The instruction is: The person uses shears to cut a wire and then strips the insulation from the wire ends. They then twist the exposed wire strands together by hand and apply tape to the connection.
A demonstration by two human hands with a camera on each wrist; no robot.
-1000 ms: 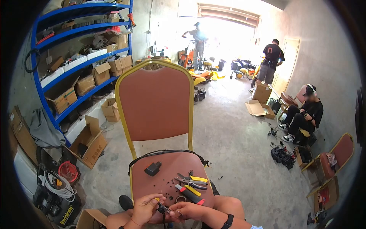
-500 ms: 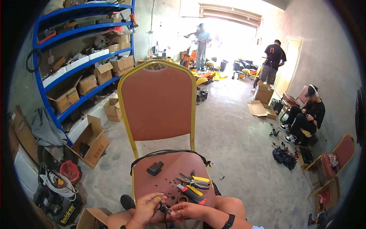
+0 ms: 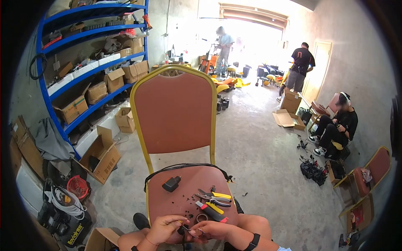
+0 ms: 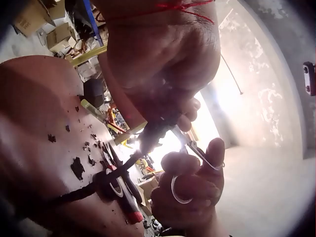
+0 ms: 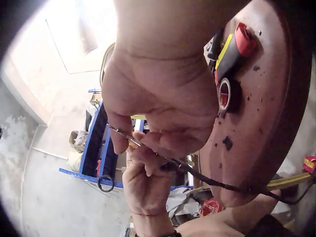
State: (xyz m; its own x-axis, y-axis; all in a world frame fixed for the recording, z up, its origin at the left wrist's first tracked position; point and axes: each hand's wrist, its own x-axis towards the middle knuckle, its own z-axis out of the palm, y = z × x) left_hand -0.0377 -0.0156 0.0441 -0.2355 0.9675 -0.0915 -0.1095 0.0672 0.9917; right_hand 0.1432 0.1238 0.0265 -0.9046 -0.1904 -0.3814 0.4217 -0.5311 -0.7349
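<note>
In the head view, both hands meet low over the near edge of a red chair seat. My left hand pinches a black cable, which hangs down past the seat edge; a small yellow bit shows at its fingertips. My right hand holds small metal scissors, with fingers through the ring handles, as the left wrist view shows. The blades point to the left hand's fingertips, where the cable end is mostly hidden by fingers. In the right wrist view, the cable runs off from under the right hand.
On the seat lie yellow-handled pliers, a red-and-grey utility knife, a tape roll, a black adapter and black scraps. The chair back rises beyond. Blue shelving stands left; a seated person is at right.
The left hand's fingers have shifted slightly right and down, nearer the right hand. The scissors stay in the right hand. The head view has drifted a little.
</note>
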